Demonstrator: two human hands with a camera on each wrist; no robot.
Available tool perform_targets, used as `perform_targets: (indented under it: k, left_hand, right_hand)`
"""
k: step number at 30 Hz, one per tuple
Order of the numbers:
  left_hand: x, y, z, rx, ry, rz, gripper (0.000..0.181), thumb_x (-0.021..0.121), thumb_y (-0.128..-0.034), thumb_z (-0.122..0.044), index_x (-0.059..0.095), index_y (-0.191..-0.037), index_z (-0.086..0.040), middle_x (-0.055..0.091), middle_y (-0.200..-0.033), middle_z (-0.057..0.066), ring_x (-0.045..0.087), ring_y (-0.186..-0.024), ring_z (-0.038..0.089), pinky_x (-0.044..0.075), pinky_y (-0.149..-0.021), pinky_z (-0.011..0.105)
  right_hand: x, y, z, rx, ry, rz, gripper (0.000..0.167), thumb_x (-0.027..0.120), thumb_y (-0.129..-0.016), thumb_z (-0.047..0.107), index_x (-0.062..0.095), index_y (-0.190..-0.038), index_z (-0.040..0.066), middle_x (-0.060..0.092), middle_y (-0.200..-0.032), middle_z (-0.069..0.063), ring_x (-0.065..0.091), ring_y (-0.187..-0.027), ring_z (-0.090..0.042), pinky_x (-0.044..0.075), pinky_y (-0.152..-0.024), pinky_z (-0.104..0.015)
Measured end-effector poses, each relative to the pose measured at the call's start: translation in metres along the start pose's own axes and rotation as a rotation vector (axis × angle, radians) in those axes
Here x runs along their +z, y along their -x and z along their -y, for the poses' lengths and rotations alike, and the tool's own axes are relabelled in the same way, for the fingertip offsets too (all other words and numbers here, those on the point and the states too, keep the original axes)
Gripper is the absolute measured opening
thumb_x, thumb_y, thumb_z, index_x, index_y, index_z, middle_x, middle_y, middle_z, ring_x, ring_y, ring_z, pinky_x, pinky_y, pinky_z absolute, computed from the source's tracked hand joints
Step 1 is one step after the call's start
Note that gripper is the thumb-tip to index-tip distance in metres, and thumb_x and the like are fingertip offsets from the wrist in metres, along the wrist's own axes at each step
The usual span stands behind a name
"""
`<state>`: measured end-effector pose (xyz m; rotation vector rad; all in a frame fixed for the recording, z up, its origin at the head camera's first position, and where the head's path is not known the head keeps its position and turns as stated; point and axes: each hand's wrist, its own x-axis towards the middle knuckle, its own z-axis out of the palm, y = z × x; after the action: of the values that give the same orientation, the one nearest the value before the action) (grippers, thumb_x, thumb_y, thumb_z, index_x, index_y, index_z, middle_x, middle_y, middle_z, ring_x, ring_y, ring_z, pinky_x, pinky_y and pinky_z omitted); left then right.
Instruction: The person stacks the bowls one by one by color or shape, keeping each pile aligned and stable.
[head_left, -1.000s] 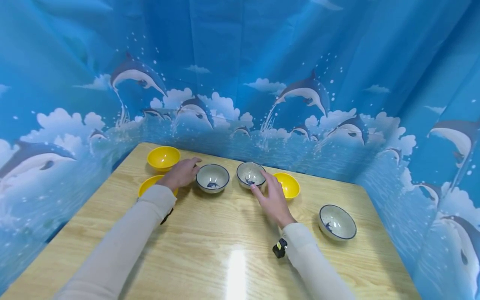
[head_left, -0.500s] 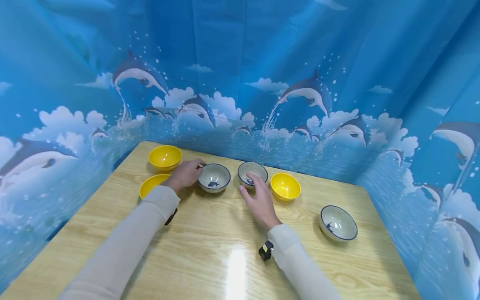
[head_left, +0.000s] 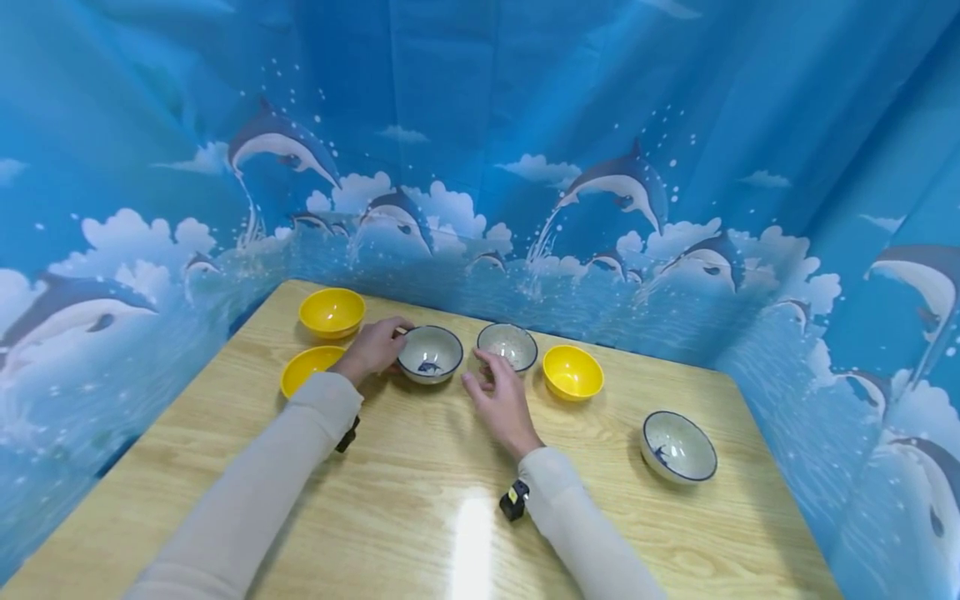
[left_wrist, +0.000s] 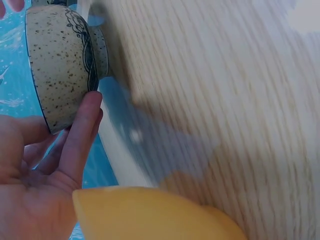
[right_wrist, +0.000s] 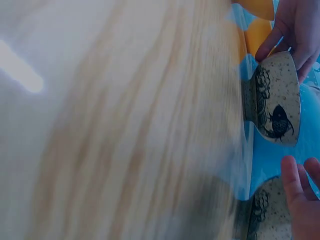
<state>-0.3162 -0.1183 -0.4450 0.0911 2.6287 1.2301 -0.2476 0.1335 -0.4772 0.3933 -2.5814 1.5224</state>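
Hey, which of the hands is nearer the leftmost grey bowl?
Left. The left hand grips the leftmost grey bowl at its left side. The right hand is apart from it, off to its right, by the middle grey bowl.

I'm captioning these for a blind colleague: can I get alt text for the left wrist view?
A left hand holds a speckled, dark-patterned bowl by its side. A yellow bowl juts in at the bottom; wood-grain tabletop fills the right.
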Motion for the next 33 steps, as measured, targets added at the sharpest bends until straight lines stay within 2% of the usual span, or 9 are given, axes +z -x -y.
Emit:
perform_targets:
  k: [3, 12, 20, 27, 33]
  left_hand:
    - [0.001, 0.0, 0.0, -0.011, 0.032, -0.007, 0.042, 0.045, -0.1171, -0.015, 0.051, -0.158, -0.007, 0.063, -0.145, 0.026, 0.07, -0.12, 0.037, 0.069, -0.085, 0.036]
    - [0.002, 0.003, -0.003, -0.018, 0.076, -0.011, 0.04, 0.048, -0.1164, -0.013, 0.055, -0.155, -0.005, 0.064, -0.142, 0.026, 0.071, -0.114, 0.035, 0.069, -0.08, 0.033]
    - [0.001, 0.006, -0.007, -0.034, 0.102, -0.008, 0.039, 0.049, -0.1161, -0.014, 0.057, -0.154, -0.006, 0.066, -0.139, 0.024, 0.071, -0.108, 0.032, 0.068, -0.076, 0.031]
    - [0.002, 0.009, -0.012, -0.02, 0.1, 0.008, 0.04, 0.05, -0.1152, -0.012, 0.057, -0.154, -0.003, 0.065, -0.138, 0.026, 0.072, -0.108, 0.033, 0.069, -0.078, 0.036]
    - [0.003, 0.011, -0.011, -0.029, 0.09, 0.012, 0.039, 0.051, -0.1148, -0.011, 0.058, -0.153, -0.005, 0.065, -0.14, 0.025, 0.071, -0.111, 0.034, 0.069, -0.076, 0.034]
  right_hand:
    - [0.006, 0.0, 0.0, 0.029, -0.015, 0.016, 0.056, 0.068, -0.109, 0.03, 0.053, -0.159, 0.01, 0.057, -0.157, -0.013, 0.061, -0.138, -0.034, 0.06, -0.112, -0.042]
    - [0.016, -0.003, 0.0, 0.116, -0.033, 0.027, 0.061, 0.066, -0.11, 0.033, 0.047, -0.164, 0.015, 0.05, -0.166, -0.009, 0.066, -0.137, -0.031, 0.055, -0.117, -0.048]
    - [0.02, -0.006, 0.0, 0.176, -0.182, 0.055, 0.055, 0.063, -0.112, 0.027, 0.048, -0.164, 0.015, 0.049, -0.168, -0.012, 0.073, -0.125, -0.034, 0.063, -0.105, -0.038]
    - [0.02, -0.005, -0.001, 0.197, -0.315, 0.026, 0.053, 0.06, -0.113, 0.021, 0.047, -0.163, 0.009, 0.049, -0.165, -0.019, 0.065, -0.137, -0.04, 0.064, -0.104, -0.04]
    - [0.02, -0.005, 0.002, 0.212, -0.395, 0.001, 0.051, 0.06, -0.113, 0.013, 0.048, -0.161, 0.002, 0.053, -0.159, -0.023, 0.064, -0.138, -0.042, 0.065, -0.103, -0.042]
